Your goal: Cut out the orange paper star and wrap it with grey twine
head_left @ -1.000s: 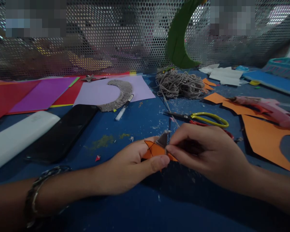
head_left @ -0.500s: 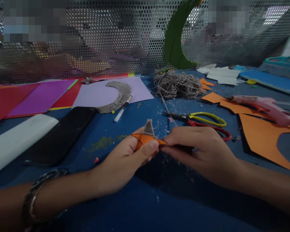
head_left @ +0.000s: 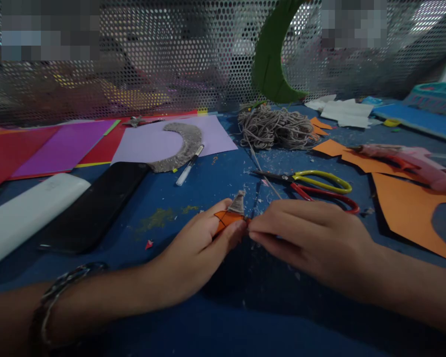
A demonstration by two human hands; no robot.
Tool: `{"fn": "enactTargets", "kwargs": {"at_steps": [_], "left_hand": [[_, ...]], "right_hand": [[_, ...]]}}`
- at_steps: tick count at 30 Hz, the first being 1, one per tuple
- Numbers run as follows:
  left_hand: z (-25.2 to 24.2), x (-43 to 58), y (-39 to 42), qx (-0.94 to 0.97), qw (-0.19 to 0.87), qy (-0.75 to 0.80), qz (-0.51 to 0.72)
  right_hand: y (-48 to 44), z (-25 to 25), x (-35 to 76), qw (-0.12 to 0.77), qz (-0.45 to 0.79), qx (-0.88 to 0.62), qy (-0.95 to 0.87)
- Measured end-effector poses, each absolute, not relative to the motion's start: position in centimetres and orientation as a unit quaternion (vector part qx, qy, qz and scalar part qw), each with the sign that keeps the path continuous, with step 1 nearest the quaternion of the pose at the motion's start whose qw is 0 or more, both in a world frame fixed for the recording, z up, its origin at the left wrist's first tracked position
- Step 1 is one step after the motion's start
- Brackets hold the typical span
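Observation:
My left hand (head_left: 204,248) pinches a small orange paper star (head_left: 226,220) between thumb and fingers. Grey yarn covers the star's upward point (head_left: 238,203), and dark lines cross the bare orange part. Close against the star's right side, my right hand (head_left: 308,238) has its thumb and fingers pressed together on grey yarn. That strand (head_left: 262,171) runs to it from a loose heap of grey yarn (head_left: 278,129). Just beyond my right hand lie scissors (head_left: 319,183) with one yellow and one red handle. Part of the star is hidden by my fingers.
A pink glue gun (head_left: 409,161) rests on orange paper offcuts (head_left: 405,203) at right. At left lie a black phone (head_left: 100,208), a white oblong object (head_left: 33,213) and a marker (head_left: 189,166) by a grey crescent (head_left: 188,141). A green crescent (head_left: 269,59) stands before the perforated screen (head_left: 152,54).
My left hand and the star have shifted slightly right and the star has tilted. My right hand has turned a little, its fingers still by the star's right point.

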State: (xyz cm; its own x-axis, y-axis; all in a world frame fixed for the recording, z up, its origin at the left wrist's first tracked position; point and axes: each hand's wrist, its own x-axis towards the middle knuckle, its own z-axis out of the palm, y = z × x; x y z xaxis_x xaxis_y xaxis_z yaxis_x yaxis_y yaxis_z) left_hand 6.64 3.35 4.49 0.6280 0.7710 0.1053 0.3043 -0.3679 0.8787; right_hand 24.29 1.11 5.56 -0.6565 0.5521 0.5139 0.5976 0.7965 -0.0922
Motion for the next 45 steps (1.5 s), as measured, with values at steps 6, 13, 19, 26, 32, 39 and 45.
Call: {"fn": "enactTargets", "kwargs": {"at_steps": [6,13,19,26,32,39,45], "left_hand": [[4.25,6.47,3.22,0.784,0.487,0.304,0.236],[4.11,6.19,2.91,0.766,0.503,0.329,0.228],[4.66,6.29,3.05,0.788,0.491,0.303,0.214],[3.88,6.27,3.08,0.735,0.541,0.328,0.245],[4.53,6.63,3.02,0.706,0.579,0.327,0.243],[4.46,6.64,3.32,0.621,0.669,0.317,0.257],[4.05,6.64,3.50,0.596,0.689,0.295,0.288]], "right_hand": [[1.69,6.41,24.30,0.316,0.103,-0.371,-0.867],[1.87,6.14,24.03,0.320,0.251,-0.428,-0.807],[1.90,5.97,23.89,0.330,0.221,-0.416,-0.818],[1.76,5.73,23.78,0.322,0.167,-0.437,-0.823],[1.48,5.75,23.66,0.339,0.135,-0.422,-0.830],[1.91,5.88,23.82,0.324,0.221,-0.432,-0.812],[1.98,5.71,23.85,0.332,0.203,-0.430,-0.815]]}}
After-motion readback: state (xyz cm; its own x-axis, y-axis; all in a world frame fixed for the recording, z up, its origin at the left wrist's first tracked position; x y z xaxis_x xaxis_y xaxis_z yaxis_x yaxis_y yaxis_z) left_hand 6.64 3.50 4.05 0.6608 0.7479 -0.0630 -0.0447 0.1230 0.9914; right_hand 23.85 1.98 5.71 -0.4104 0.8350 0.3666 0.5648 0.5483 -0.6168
